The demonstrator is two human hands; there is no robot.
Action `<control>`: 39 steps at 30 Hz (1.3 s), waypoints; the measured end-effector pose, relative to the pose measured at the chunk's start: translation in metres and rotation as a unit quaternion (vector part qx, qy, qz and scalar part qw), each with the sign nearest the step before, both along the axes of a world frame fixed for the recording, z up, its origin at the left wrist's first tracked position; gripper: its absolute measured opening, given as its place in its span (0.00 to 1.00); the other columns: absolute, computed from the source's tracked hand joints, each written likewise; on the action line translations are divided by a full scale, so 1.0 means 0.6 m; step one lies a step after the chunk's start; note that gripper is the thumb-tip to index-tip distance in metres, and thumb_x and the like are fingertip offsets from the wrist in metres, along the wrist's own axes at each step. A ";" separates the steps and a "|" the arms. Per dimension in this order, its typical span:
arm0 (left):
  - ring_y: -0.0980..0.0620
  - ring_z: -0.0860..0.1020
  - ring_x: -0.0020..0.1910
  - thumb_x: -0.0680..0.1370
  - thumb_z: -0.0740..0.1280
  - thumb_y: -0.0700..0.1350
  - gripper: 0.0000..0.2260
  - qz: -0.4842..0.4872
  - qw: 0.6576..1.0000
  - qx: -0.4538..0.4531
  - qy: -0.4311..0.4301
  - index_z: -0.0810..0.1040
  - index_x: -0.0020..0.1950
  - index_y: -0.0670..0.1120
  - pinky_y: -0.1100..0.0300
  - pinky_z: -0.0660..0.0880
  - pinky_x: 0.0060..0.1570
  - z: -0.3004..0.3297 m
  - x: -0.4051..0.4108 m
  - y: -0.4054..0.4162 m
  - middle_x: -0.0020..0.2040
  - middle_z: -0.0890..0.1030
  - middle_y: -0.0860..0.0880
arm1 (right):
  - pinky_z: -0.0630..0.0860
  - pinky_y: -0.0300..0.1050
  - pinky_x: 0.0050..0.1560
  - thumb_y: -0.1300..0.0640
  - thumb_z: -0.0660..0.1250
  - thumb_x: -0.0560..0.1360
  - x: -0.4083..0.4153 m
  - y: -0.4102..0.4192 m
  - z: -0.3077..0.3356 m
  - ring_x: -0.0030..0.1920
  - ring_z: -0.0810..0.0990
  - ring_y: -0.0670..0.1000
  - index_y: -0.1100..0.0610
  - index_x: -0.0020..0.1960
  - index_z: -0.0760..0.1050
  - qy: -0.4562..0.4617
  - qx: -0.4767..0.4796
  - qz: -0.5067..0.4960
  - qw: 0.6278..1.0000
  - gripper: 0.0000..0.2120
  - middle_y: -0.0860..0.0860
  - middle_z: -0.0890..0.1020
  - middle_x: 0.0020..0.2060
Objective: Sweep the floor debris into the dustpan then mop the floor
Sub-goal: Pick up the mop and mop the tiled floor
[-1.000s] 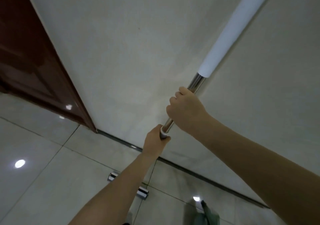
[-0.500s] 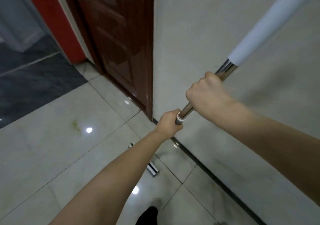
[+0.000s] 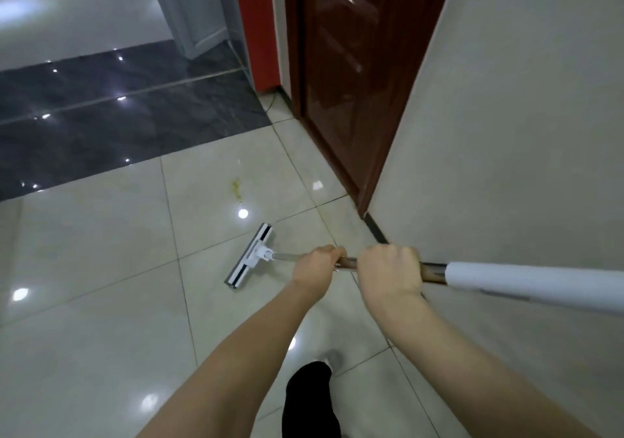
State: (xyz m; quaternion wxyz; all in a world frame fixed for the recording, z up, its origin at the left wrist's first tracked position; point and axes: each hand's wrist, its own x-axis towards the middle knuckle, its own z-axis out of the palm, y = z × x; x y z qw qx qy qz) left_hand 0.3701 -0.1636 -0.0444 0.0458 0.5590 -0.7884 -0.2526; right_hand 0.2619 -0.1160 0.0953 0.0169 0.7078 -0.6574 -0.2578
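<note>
Both hands clamp the mop pole: left hand [image 3: 319, 266] forward on the bare metal shaft [image 3: 287, 256], right hand [image 3: 391, 270] just behind it, fingers wrapped, right next to the white foam sleeve [image 3: 526, 280] that runs back past the right wrist. Close two-fist grip probably gives push force plus steering. Ahead of the left hand the flat mop head [image 3: 250, 256] lies on the tile, angled across the pole's line. Yellowish stain [image 3: 237, 188] sits further out beyond the head, likely the next target. Floor [image 3: 101, 302] is glossy pale tile with ceiling-light glare, dark tile band [image 3: 118, 113] far ahead-left. Right of the hands: plain wall [image 3: 523, 133], then a dark wood door [image 3: 347, 83]. No dustpan in view, so sweeping looks finished.
</note>
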 end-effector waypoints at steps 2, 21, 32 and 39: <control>0.43 0.76 0.56 0.77 0.60 0.35 0.15 -0.037 0.996 0.005 -0.086 0.73 0.61 0.47 0.51 0.71 0.50 -0.031 0.031 0.047 0.57 0.77 0.46 | 0.72 0.45 0.44 0.64 0.60 0.78 0.026 0.038 -0.041 0.48 0.82 0.52 0.55 0.54 0.77 -0.010 0.055 -0.008 0.998 0.10 0.50 0.82 0.50; 0.44 0.79 0.35 0.81 0.63 0.47 0.14 0.554 0.499 0.461 0.481 0.64 0.61 0.44 0.51 0.80 0.30 -0.102 -0.008 0.264 0.42 0.74 0.41 | 0.72 0.42 0.22 0.61 0.62 0.78 -0.043 0.231 -0.131 0.21 0.70 0.49 0.51 0.65 0.66 -0.446 0.398 -0.341 0.725 0.17 0.55 0.70 0.33; 0.48 0.73 0.29 0.81 0.57 0.42 0.16 0.602 0.564 0.416 0.384 0.58 0.68 0.44 0.61 0.73 0.20 -0.145 0.003 0.118 0.46 0.71 0.40 | 0.69 0.38 0.21 0.63 0.66 0.77 0.015 0.116 -0.149 0.19 0.69 0.49 0.46 0.76 0.61 -0.486 0.345 -0.414 0.689 0.31 0.54 0.71 0.28; 0.50 0.75 0.26 0.81 0.57 0.42 0.18 0.579 0.621 0.409 0.334 0.59 0.69 0.44 0.59 0.75 0.23 -0.202 0.146 -0.109 0.44 0.73 0.42 | 0.71 0.40 0.23 0.64 0.66 0.77 0.149 -0.089 -0.200 0.22 0.70 0.49 0.46 0.60 0.70 -0.539 0.334 -0.428 0.644 0.17 0.56 0.71 0.31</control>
